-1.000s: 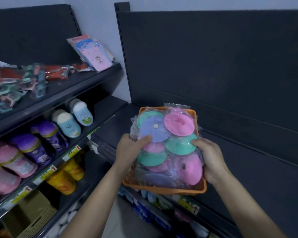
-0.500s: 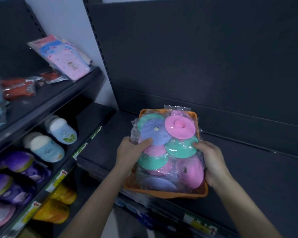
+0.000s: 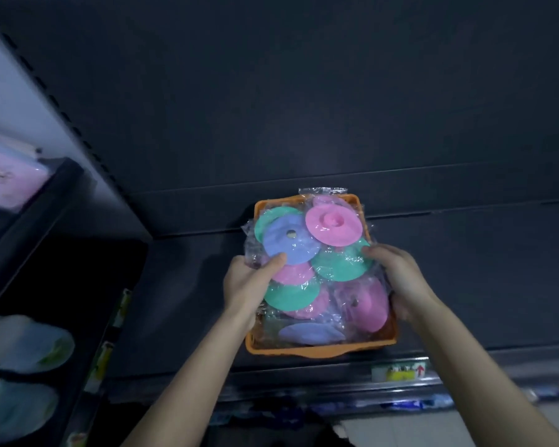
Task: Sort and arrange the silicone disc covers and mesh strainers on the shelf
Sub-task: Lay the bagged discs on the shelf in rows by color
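Orange basket [image 3: 320, 350] sits over the dark shelf [image 3: 188, 304], near its front edge; contact with the shelf unclear. Inside: wrapped silicone discs [image 3: 331, 227] in pink, green, purple, heaped above the rim. Left hand [image 3: 250, 285] grip closed on the basket's left side, thumb on a purple disc [image 3: 291, 241]. Right hand [image 3: 400, 279] grip closed on the right side, fingertips on a green disc [image 3: 342, 266]. Price tag [image 3: 397, 372] below on the shelf lip.

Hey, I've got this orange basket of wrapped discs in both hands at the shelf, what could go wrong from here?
1. The discs are heaped above the basket rim in slick plastic wrap; a tilt could slide the top ones out.
2. The basket's near edge sits close to the shelf lip, so letting go early may tip it off.
3. Your left hand and right hand press on the wrap, which might tear.
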### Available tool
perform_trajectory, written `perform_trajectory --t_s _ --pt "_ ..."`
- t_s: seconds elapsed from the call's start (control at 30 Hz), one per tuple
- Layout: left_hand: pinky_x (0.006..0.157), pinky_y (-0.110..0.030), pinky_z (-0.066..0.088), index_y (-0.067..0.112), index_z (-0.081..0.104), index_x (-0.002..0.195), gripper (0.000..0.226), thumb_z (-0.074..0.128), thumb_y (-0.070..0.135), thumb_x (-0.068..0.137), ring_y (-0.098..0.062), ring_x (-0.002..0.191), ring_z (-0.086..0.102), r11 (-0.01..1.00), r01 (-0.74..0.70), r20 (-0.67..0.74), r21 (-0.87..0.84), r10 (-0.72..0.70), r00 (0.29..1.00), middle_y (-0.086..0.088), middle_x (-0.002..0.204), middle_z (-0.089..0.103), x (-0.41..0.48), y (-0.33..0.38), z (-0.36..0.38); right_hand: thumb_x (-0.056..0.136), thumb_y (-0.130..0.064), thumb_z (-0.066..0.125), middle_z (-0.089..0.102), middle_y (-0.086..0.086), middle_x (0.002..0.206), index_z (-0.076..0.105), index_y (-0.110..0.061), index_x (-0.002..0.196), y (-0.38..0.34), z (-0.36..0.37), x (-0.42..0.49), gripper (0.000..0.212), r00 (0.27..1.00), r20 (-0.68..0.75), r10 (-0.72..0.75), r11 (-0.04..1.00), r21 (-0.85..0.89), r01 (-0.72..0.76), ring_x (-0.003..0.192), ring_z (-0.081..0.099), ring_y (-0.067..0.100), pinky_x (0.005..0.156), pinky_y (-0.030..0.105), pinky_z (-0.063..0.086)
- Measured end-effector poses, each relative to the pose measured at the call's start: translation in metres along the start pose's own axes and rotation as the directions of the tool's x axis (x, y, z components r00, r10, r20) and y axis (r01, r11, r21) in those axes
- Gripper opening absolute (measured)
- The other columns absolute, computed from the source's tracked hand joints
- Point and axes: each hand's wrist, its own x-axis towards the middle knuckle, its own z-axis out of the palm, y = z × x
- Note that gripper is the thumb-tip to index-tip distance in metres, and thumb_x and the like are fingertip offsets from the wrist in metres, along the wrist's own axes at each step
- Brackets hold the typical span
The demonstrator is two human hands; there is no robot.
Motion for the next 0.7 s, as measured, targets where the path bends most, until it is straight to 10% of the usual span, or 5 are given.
perform_trajectory --t_s 0.47,0.6,0.7 --pt "0.054 -0.022 0.045 0.019 0.062 0.069 0.029 0.08 0.041 0.066 -0.005 0.063 0.065 1.0 0.005 0.061 0.022 -0.006 0.998 0.007 0.069 0.068 0.008 0.006 0.044 0.074 -0.017 0.066 0.07 0.025 0.094 0.064 0.004 0.103 -0.014 -0.042 0.002 0.036 0.992 -0.098 -0.076 0.995 -0.068 0.07 0.085 0.069 0.041 0.076 0.046 0.055" --pt "0.048 -0.016 0.046 0.049 0.066 0.063 0.02 0.078 0.036 0.072 0.004 0.058 0.064 0.999 -0.012 0.167 0.036 0.006 0.986 0.021 0.063 0.068 0.003 0.019 0.053 0.074 -0.019 0.065 0.07 0.025 0.092 0.064 0.005 0.102 -0.024 -0.053 0.002 0.036 0.993 -0.101 -0.055 0.993 -0.106 0.044 0.083 0.069 0.042 0.072 0.043 0.055" --pt "0.045 -0.013 0.046 0.028 0.07 0.06 0.016 0.079 0.035 0.072 0.001 0.06 0.066 0.999 0.003 0.178 0.038 -0.009 0.984 0.017 0.064 0.07 0.005 0.018 0.061 0.075 -0.019 0.064 0.071 0.025 0.091 0.065 0.007 0.1 -0.031 -0.062 0.004 0.036 0.995 -0.095 -0.042 0.989 -0.142 0.028 0.082 0.069 0.041 0.067 0.039 0.054"
